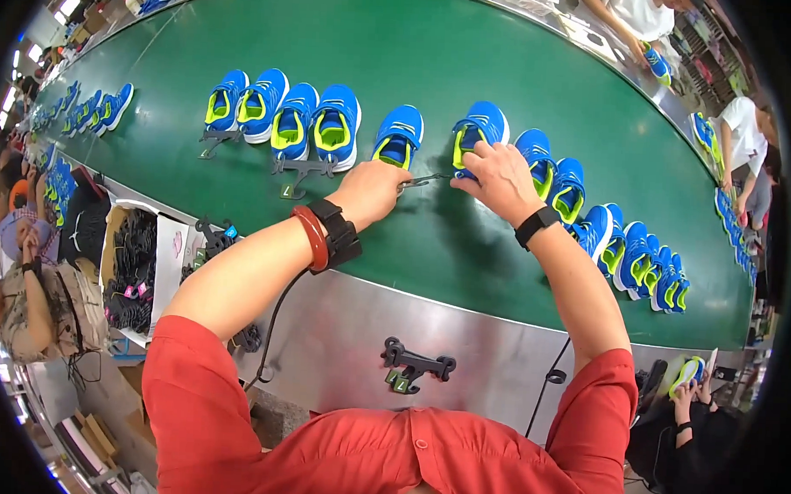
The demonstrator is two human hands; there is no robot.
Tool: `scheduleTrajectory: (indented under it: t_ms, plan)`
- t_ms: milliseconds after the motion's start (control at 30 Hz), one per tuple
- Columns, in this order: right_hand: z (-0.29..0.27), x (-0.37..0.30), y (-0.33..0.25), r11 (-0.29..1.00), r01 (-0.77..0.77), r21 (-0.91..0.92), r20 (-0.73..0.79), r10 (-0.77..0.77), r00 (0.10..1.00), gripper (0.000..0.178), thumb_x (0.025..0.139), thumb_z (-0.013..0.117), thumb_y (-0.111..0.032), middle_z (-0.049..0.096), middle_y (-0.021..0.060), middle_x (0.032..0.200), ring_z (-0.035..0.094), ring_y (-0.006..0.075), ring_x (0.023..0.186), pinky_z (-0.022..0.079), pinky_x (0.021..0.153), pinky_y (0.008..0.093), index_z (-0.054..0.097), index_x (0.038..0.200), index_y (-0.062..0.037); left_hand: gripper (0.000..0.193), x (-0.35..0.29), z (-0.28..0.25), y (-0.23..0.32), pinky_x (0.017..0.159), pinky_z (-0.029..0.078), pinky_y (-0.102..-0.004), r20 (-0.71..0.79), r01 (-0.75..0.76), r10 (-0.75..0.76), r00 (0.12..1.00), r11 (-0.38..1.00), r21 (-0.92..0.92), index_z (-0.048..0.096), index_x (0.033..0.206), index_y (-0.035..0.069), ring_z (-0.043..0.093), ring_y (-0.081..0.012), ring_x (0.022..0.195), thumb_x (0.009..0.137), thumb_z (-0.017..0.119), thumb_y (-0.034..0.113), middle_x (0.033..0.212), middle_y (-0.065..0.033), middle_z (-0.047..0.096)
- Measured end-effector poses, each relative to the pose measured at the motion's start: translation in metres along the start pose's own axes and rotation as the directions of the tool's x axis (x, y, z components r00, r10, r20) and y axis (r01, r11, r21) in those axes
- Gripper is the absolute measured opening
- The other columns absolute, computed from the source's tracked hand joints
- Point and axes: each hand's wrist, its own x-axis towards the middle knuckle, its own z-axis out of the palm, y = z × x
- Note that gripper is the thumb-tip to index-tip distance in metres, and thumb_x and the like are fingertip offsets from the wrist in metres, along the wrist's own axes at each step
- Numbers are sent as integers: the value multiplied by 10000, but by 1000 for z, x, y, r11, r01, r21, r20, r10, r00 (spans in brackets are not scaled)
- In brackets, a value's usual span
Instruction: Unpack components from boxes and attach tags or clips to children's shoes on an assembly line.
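— What are we wearing up top?
— A red shirt (362, 459) with short sleeves (204, 371) and a small round button (421, 444).
— And our wrists?
— Chunky black band (337, 234) and glossy brownish-red bangle (311, 237) left; slimmer black strap (536, 226) right.

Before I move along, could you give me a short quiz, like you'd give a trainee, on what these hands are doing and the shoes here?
1. Which of these does the right hand touch?
a) a cardboard box
b) a blue sneaker
c) a black hanger
2. True or false: the left hand holds a slim metal tool.
3. Fill in the colour: the touched sneaker has a ____ lining.

Key: 1. b. 2. True; its tip points toward the other hand. 3. Lime green.
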Motion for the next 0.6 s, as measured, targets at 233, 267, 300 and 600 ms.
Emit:
scheduleTrajectory:
  t_ms: [233,267,300,600]
  plan:
    - [-10,7,-13,997,65,-49,38,-64,997,267,754,723,-372,564,47,795,581,240,755,439,665,386,636,815,-127,223,3,6,-1,740,497,-461,-29,-10,11,1000,999,46,685,1045,111,638,-372,850,848,594,159,911,-175,672]
    - [-9,6,-12,997,67,-49,38,-66,997,267,754,723,-372,564,47,795,581,240,755,439,665,386,636,815,-127,223,3,6,1,741,498,-462,-24,-8,9,1000,998,55,686,1044,109,639,-371,849,848,592,157,912,-176,672]
    - [-7,6,-12,998,42,-43,26,-40,999,268,749,727,-368,564,51,787,583,246,745,438,657,387,634,806,-123,223,3,6,0,741,498,-462,-26,-3,5,1000,998,57,686,1044,109,639,-371,849,848,592,157,912,-176,672]
    - [-5,8,-15,992,109,-62,10,-109,994,234,723,740,-330,546,43,767,567,234,717,421,672,382,621,766,-132,252,-2,7,4,733,514,-464,-90,-24,35,995,993,116,711,1000,132,659,-356,810,845,514,106,843,-181,674]
